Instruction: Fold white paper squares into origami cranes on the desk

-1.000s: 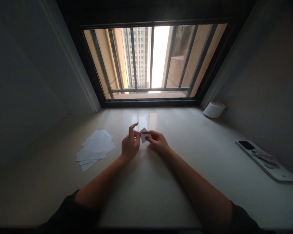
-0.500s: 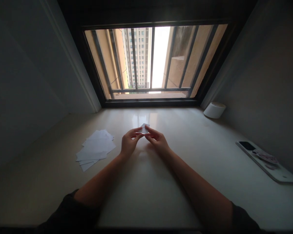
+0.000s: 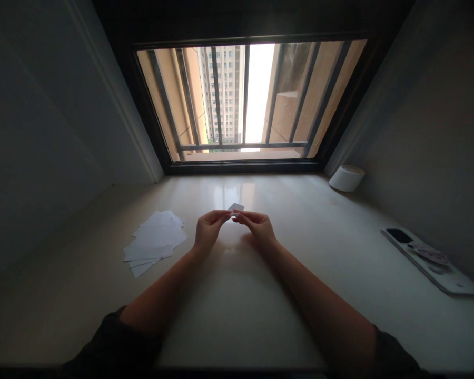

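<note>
The paper piece (image 3: 237, 207) and sheets (image 3: 154, 241) are white, the sleeves (image 3: 116, 342) and window frame (image 3: 245, 168) black.

Barred window (image 3: 245, 100): beyond the right hand (image 3: 258, 225). White round-topped object (image 3: 344, 180): forward-right of that hand. Phone (image 3: 428, 263): well to the hand's right.

Between the forearms (image 3: 158, 289), the worktop (image 3: 237, 316) offered a lane from its near edge up to the left hand (image 3: 207, 230) and right hand (image 3: 262, 229), which blocked it, a small paper (image 3: 237, 207) pinched in their fingers (image 3: 218, 215). Only a narrow gap separated the left hand from the spread sheets (image 3: 154, 239). A broad passage opened between the right forearm (image 3: 319, 295) and the phone (image 3: 442, 271). Beyond the hands, a free strip ran to the window frame (image 3: 245, 167), bounded at right by a white round object (image 3: 345, 180).
</note>
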Available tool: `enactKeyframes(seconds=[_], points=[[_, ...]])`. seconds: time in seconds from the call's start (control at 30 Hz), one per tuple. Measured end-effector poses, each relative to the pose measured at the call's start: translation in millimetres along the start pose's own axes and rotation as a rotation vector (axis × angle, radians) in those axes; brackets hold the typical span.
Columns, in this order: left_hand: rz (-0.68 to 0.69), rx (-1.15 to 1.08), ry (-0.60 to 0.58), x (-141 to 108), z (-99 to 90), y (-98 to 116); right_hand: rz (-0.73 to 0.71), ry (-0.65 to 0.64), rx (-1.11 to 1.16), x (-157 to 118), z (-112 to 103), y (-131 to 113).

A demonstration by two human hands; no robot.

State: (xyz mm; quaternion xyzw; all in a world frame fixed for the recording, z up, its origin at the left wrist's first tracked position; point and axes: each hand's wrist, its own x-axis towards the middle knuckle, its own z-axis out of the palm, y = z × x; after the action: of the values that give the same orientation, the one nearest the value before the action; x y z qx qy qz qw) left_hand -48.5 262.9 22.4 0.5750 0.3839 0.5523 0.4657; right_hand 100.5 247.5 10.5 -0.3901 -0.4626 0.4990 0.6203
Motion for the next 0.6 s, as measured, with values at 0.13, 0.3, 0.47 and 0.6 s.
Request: enactKeyframes(seconds=[0.13,0.3,0.47,0.6], points=[[-0.058,-0.023,0.010,-0.2,1.2,-1.5,-0.003,0.089,-0.007,-0.7,2.1,1.4],[-0.168,-0.118,0.028,-0.2,1.4,-3.2,-0.005,0.144,-0.006,-1.3,5.1,3.6],[-0.204,-0.164,0.007,-0.5,1.5,-4.1,-0.014,0.213,0.019,-1.7,5.3,0.8],[-0.205,-0.177,0.010,-1.3,2.6,-2.2,0.008,0.218,0.057,-2.1,5.4,-0.3]])
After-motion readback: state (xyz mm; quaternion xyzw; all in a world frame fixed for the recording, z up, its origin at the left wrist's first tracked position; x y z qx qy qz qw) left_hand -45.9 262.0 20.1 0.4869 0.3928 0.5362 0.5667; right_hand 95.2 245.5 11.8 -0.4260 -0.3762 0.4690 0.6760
